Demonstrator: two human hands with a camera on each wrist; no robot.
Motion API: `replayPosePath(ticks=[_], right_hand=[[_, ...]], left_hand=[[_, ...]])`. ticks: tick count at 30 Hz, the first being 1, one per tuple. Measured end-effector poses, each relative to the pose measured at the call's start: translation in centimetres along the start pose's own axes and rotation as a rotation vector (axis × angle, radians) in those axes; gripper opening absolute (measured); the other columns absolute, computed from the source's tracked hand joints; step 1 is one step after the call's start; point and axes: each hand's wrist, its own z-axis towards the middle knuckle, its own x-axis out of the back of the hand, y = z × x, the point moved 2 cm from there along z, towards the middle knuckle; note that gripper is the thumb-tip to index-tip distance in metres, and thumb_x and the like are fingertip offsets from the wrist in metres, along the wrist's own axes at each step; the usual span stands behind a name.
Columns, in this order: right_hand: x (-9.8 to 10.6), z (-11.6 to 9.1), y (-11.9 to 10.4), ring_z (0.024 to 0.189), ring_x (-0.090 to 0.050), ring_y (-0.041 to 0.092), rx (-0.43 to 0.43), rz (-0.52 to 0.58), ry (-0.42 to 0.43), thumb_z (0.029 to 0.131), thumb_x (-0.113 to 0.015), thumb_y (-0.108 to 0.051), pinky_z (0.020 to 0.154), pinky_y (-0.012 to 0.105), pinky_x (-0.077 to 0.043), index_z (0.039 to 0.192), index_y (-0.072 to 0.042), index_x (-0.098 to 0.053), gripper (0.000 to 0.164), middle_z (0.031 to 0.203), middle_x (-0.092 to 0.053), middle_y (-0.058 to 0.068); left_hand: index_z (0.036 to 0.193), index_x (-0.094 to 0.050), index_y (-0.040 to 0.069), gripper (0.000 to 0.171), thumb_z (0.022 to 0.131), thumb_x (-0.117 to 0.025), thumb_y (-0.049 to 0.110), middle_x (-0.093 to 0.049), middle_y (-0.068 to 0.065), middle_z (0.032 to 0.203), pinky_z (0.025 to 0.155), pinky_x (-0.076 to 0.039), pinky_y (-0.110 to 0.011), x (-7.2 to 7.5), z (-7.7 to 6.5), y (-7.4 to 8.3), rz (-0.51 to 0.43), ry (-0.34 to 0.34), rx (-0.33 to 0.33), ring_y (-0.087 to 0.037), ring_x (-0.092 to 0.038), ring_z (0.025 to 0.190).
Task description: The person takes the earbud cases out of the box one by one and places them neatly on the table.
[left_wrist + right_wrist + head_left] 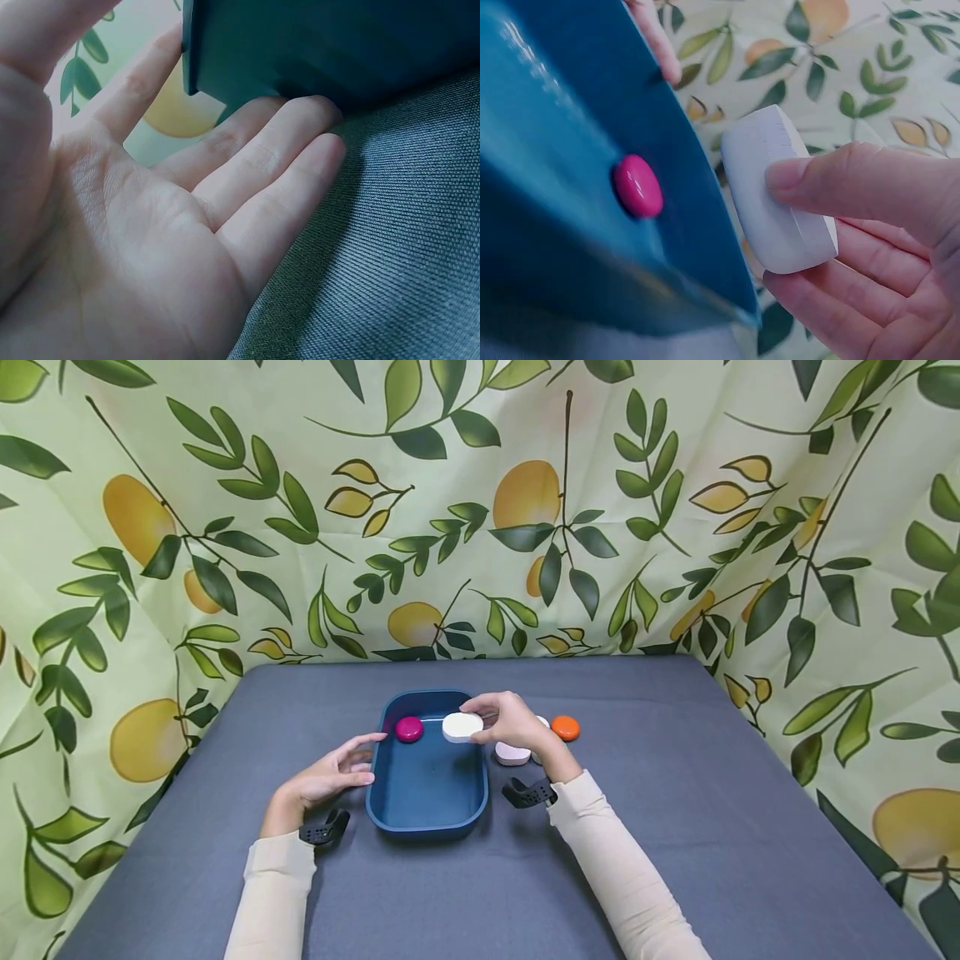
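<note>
Between the thumb and fingers of my right hand (517, 724) is a white bar of soap (459, 727), held above the right part of a blue rectangular tray (427, 797). In the right wrist view the white bar (769, 191) is a thick block, apart from the tray's wall (697, 217). A glossy magenta oval piece (408, 729) lies inside the tray near its far left corner. My left hand (336, 775) is at the tray's left side with its fingers loosely extended. Its fingertips touch the tray's outer wall (247, 52) in the left wrist view.
Right of the tray lie a pale pinkish-white piece (512, 754) and an orange round piece (566, 728). Other white pieces (543, 722) are partly hidden behind my right hand. A grey cloth (660, 860) covers the table, and a leaf-patterned curtain (450, 568) surrounds it.
</note>
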Motion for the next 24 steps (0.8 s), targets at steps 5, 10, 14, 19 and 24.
replayPosePath(ticks=[5, 10, 14, 19, 24], right_hand=[[1.7, -1.9, 1.3, 0.107, -0.066, 0.036, 0.031, 0.031, 0.061, 0.074, -0.077, 0.002, 0.092, 0.043, -0.056, 0.116, 0.007, -0.065, 0.045, 0.118, -0.067, 0.025], [3.2, -3.4, 2.6, 0.108, -0.065, 0.038, 0.016, 0.045, 0.097, 0.075, -0.076, 0.003, 0.094, 0.048, -0.054, 0.117, 0.008, -0.064, 0.044, 0.118, -0.066, 0.027], [4.2, -4.6, 3.7, 0.106, -0.065, 0.037, -0.009, 0.034, 0.116, 0.076, -0.075, 0.002, 0.094, 0.048, -0.054, 0.117, 0.009, -0.063, 0.043, 0.118, -0.066, 0.028], [5.4, -6.0, 5.3, 0.106, -0.065, 0.037, -0.06, 0.031, 0.146, 0.077, -0.074, 0.004, 0.092, 0.045, -0.055, 0.118, 0.011, -0.062, 0.043, 0.118, -0.064, 0.03], [6.3, -7.1, 7.3, 0.109, -0.064, 0.038, -0.111, 0.03, 0.175, 0.078, -0.073, 0.005, 0.088, 0.036, -0.057, 0.119, 0.011, -0.061, 0.044, 0.121, -0.063, 0.031]], left_hand=[[0.152, -0.021, 0.013, 0.075, 0.092, -0.065, 0.02, -0.031, -0.03, 0.151, 0.111, -0.039, -0.056, 0.0, -0.1, 0.1, 0.0, 0.003, 0.005, -0.039, -0.044, 0.134], [0.152, -0.021, 0.013, 0.075, 0.092, -0.065, 0.021, -0.03, -0.03, 0.151, 0.111, -0.038, -0.057, 0.0, -0.1, 0.1, -0.001, 0.004, 0.008, -0.04, -0.043, 0.134], [0.152, -0.021, 0.012, 0.076, 0.091, -0.065, 0.021, -0.03, -0.03, 0.151, 0.111, -0.039, -0.056, 0.0, 0.0, 0.1, 0.004, 0.001, 0.001, -0.042, -0.043, 0.135], [0.152, -0.019, 0.011, 0.076, 0.092, -0.065, 0.02, -0.03, -0.031, 0.152, 0.11, -0.039, -0.056, 0.0, -0.1, 0.1, 0.006, 0.0, -0.001, -0.043, -0.042, 0.135], [0.152, -0.02, 0.012, 0.076, 0.092, -0.064, 0.019, -0.03, -0.031, 0.151, 0.11, -0.04, -0.055, 0.0, -0.1, 0.0, 0.007, -0.001, 0.0, -0.041, -0.044, 0.134]])
